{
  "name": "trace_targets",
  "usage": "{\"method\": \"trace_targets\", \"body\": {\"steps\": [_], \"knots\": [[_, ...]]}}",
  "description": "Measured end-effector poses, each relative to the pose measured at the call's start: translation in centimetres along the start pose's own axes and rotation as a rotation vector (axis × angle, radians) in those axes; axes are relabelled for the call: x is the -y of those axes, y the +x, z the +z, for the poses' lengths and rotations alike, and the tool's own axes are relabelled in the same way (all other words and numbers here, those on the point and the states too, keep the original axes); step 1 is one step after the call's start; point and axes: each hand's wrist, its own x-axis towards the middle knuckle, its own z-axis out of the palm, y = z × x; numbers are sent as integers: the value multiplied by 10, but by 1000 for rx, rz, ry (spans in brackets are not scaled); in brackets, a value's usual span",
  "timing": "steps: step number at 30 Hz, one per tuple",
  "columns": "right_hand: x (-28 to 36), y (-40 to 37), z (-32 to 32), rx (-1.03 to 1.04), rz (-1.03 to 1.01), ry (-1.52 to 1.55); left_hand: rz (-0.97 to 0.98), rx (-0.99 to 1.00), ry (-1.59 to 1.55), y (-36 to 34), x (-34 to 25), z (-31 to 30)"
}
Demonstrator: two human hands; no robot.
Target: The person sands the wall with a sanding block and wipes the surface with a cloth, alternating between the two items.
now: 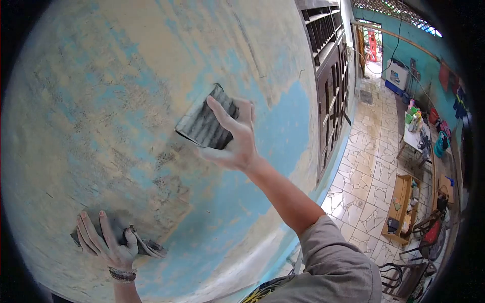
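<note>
The wall [227, 202] before me has patchy beige filler over light blue paint, with rough dark patches. My right hand [235, 134] grips a folded sheet of sandpaper [197, 123], grey with dark streaks, and holds it against the wall. Its thumb and fingers are wrapped about the sheet's right side. Lower left, my left hand [108, 242] presses a second dark sheet of sandpaper [149, 246] to the wall, fingers stretched over it. That sheet curls up beside the thumb; most of it is hidden under the palm. A dark bracelet [122, 274] circles the left wrist.
A dark wooden barred window [331, 91] is set in the wall to the right. Beyond lies a tiled floor [361, 166] with a wooden box [401, 209], a small cluttered table [413, 137], chairs [429, 237] and a white-and-blue washing machine [397, 78]. A doorway stands at the far end.
</note>
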Motion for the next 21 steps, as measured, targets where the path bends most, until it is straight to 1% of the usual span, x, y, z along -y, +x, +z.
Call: {"method": "trace_targets", "body": {"steps": [1,2,5,7,8,10,12,13,14,17,19,20,21], "knots": [[1,-4,-1,11,25,2,-3,-5,-5,1,0,1],[5,9,2,1,45,3,1,-3,-13,1,1,0],[6,85,25,-65,69,-10,-2,23,-15,2,0,-3],[5,113,34,-140,51,-30,3,18,-10,2,0,-1],[2,104,31,-110,27,-23,5,20,-9,1,0,-2],[-9,58,11,-52,-25,-16,1,30,-14,-1,1,-3],[-24,-11,-12,-17,57,-51,-1,26,-11,1,0,-3],[-31,-56,-16,-67,81,-5,-3,21,1,3,0,-3],[-34,-85,-18,-115,111,43,0,21,12,3,0,-4],[-26,-55,-11,-146,66,14,-1,18,25,1,0,-3],[-14,10,0,-69,93,-96,-2,24,18,-2,1,-3],[-12,48,8,-79,102,-63,-1,24,18,-1,1,-1],[-12,68,12,-86,112,-28,2,27,15,0,1,-1]]}}
